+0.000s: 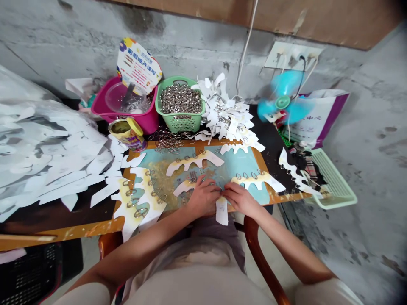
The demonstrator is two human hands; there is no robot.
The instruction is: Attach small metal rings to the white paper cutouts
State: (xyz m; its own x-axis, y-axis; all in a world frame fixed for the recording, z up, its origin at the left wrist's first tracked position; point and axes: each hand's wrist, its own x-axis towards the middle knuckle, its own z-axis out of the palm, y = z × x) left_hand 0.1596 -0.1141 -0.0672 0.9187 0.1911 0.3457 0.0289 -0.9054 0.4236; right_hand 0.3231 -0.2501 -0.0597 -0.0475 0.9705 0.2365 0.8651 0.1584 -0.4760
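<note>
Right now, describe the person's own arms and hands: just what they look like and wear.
The left hand and right hand are bare, without gloves. No watch or bracelet shows on the left arm or right arm. Both come from short, pale beige sleeves, the left sleeve and right sleeve.

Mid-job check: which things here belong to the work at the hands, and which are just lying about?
Part of the work: left hand, right hand, ringed paper strip, green basket of metal rings, loose rings, white paper cutouts.

Lying about: pink tub, teal fan, yellow-lidded tin.
</note>
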